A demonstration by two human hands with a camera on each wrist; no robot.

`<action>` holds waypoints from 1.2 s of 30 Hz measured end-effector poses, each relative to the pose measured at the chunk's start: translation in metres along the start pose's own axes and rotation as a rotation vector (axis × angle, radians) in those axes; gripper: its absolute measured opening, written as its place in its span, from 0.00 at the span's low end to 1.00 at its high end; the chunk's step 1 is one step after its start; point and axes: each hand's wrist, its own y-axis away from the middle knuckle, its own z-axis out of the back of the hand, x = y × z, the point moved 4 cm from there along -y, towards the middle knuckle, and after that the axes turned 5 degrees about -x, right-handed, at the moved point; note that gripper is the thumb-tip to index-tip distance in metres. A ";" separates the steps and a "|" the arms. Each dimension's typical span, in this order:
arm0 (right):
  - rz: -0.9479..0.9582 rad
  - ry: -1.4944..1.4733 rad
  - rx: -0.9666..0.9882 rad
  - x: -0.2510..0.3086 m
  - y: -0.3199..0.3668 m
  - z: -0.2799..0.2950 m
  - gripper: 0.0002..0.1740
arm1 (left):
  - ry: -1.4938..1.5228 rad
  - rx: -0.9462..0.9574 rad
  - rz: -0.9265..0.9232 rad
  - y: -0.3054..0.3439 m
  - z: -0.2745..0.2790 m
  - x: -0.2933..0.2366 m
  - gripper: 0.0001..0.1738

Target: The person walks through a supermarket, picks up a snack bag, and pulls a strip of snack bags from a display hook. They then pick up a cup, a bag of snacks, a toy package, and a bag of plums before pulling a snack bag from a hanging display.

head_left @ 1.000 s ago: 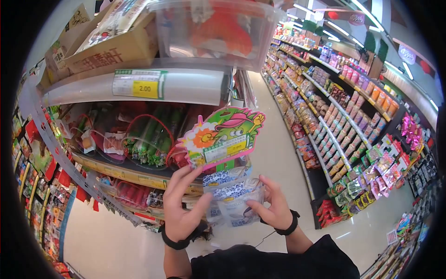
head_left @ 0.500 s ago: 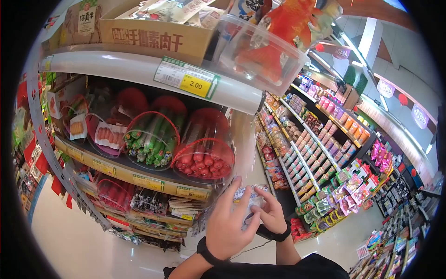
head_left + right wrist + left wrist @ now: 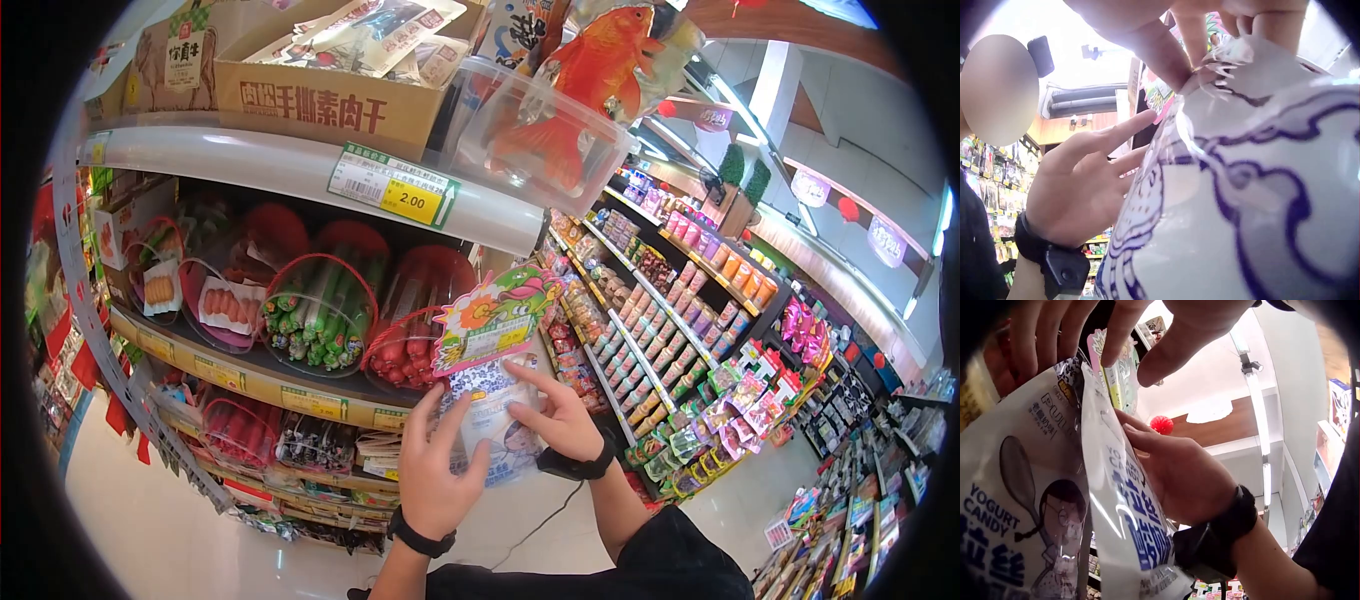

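White and blue yogurt candy bags (image 3: 500,435) hang at the shelf corner, below a bright cartoon price sign (image 3: 500,318). In the left wrist view a front bag (image 3: 1125,494) and another bag (image 3: 1025,469) stand apart along their edges. My right hand (image 3: 562,425) pinches a bag near its top edge; the right wrist view shows thumb and fingertips at the crimped seal. My left hand (image 3: 437,475) is beside the bags' left edge, fingers extended, fingertips at their upper part and thumb spread away.
Red-rimmed tubs (image 3: 315,310) of green and red wrapped sticks fill the shelf at left. Above them are a carton of packets (image 3: 320,105) and a clear plastic bin (image 3: 540,150) with a goldfish-shaped package. Stocked shelves (image 3: 660,300) line the aisle at right.
The cartoon sign and bag fronts, hidden half a second ago, show again. My left hand has moved left from in front of the bags, and its fingers have spread away from the right hand.
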 end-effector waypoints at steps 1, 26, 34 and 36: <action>-0.012 -0.007 -0.018 0.001 0.000 -0.002 0.30 | -0.010 0.006 -0.006 0.001 0.000 0.002 0.28; -0.023 -0.158 -0.121 0.007 0.011 -0.017 0.31 | -0.147 0.086 -0.061 0.013 0.001 0.010 0.31; -0.105 -0.163 -0.134 0.020 0.010 -0.021 0.30 | -0.123 0.118 -0.058 0.012 0.005 0.011 0.30; -0.095 -0.186 -0.140 0.020 0.011 -0.022 0.30 | -0.113 0.125 -0.059 0.012 0.006 0.011 0.30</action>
